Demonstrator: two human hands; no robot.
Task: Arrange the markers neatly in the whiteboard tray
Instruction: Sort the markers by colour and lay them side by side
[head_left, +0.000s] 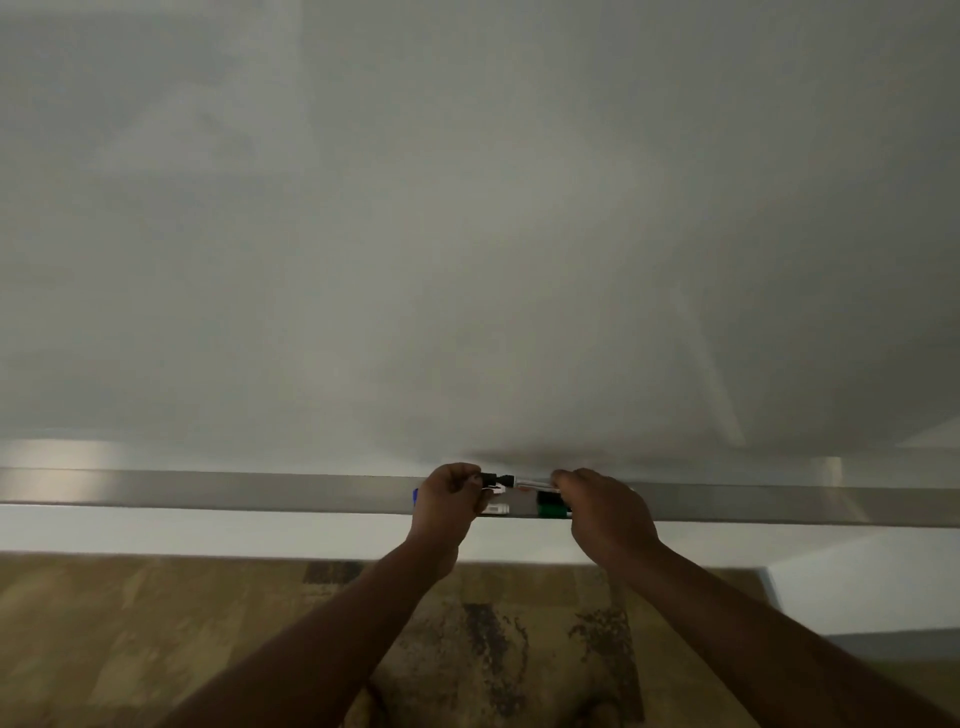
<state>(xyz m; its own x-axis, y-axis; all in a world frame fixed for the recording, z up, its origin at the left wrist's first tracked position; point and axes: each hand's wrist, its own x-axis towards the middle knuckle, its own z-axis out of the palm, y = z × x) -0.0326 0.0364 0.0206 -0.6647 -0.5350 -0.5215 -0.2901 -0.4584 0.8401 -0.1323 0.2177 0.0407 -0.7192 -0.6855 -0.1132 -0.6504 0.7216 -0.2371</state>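
Large pale grey whiteboard (467, 208) fills most of the view, blank, with soft reflections. Below it, the long silver metal tray (208, 491) runs the full width along the board's bottom edge. Under the tray a white wall strip (208, 532), then patterned brown and tan carpet (156, 623) at the bottom.

Two bare forearms reach up from the bottom edge to the middle of the tray. Left hand (448, 501) has fingers curled, pinching the black capped end of a black-capped marker with a clear and white barrel (511, 480). Right hand (602, 512) has fingers curled over the other end of the same marker; fingertips are hidden behind the knuckles, so the exact grip there cannot be told. This marker lies horizontal at the tray's back edge, between the two hands, close to the board; whether it rests on the tray or is lifted just off it cannot be told.

Green-capped marker (553, 509) lies in the tray at its front edge, just left of the right hand, partly covered by it. A white labelled barrel (496, 508) sits beside it toward the left hand. A small blue marker end (415, 496) pokes out just left of the left hand, in the tray.
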